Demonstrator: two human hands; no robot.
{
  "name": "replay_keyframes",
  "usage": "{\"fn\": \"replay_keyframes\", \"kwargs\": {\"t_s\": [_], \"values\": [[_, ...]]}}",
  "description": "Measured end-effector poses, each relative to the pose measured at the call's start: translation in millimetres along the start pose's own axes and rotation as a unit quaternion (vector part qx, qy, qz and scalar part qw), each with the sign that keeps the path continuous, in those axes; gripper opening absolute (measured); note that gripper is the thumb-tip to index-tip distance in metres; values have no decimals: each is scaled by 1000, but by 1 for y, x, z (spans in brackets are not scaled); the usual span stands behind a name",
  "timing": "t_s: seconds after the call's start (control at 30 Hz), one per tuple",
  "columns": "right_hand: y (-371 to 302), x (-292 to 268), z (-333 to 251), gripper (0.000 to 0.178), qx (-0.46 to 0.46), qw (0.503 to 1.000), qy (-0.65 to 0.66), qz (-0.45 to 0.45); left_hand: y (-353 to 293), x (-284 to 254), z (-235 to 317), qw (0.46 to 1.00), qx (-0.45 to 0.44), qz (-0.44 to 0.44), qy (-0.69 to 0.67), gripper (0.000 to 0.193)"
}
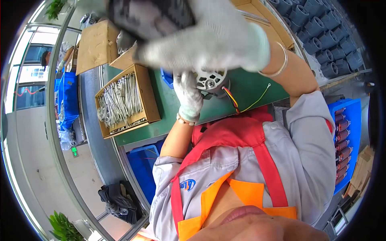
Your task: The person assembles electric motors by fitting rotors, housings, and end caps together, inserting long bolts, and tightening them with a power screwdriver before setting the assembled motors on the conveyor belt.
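My right hand (225, 44), in a white knit glove, is raised close to the camera. Its fingers are wrapped round a dark boxy thing (155, 18), too blurred and cut off to name exactly. Below it, a round motor (217, 80) with a perforated metal end cover and a screw sits on the green table. Red, yellow and black wires (231, 98) come out of its side, and a green-yellow wire (259, 99) with a ring terminal trails right. My gloved left hand (187, 92) grips the motor's left edge; my right hand partly hides its fingertips.
Left on the green tabletop (165, 120) stands a cardboard box (150, 96) of long metal bolts. Another open carton (94, 46) is behind it. Grey cylindrical housings (329, 44) are stacked at the far right. A blue crate (352, 140) of copper-wound rotors stands right of me.
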State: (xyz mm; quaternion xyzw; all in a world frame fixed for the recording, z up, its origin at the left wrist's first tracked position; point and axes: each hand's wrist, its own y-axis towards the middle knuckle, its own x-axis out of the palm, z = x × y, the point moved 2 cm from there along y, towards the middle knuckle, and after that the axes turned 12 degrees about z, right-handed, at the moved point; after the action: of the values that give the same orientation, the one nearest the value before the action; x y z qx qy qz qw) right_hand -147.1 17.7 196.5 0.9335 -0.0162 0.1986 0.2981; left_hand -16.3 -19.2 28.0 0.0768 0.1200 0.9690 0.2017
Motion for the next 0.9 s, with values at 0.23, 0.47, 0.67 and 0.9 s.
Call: {"fn": "replay_keyframes", "kwargs": {"t_s": [0.23, 0.47, 0.67, 0.9], "values": [[24, -31, 17, 33, -143, 935, -309, 96, 7, 21, 15, 997, 51, 42, -35, 60], [27, -29, 13, 35, -36, 950, -307, 35, 3, 17, 12, 992, 49, 114, 11, 61], [29, -34, 20, 31, -22, 978, -206, 13, -1, 8, 3, 996, 47, 71, -14, 64], [27, -33, 18, 29, -44, 977, -209, -2, 0, 6, 4, 994, 49, 90, 26, 66]]}}
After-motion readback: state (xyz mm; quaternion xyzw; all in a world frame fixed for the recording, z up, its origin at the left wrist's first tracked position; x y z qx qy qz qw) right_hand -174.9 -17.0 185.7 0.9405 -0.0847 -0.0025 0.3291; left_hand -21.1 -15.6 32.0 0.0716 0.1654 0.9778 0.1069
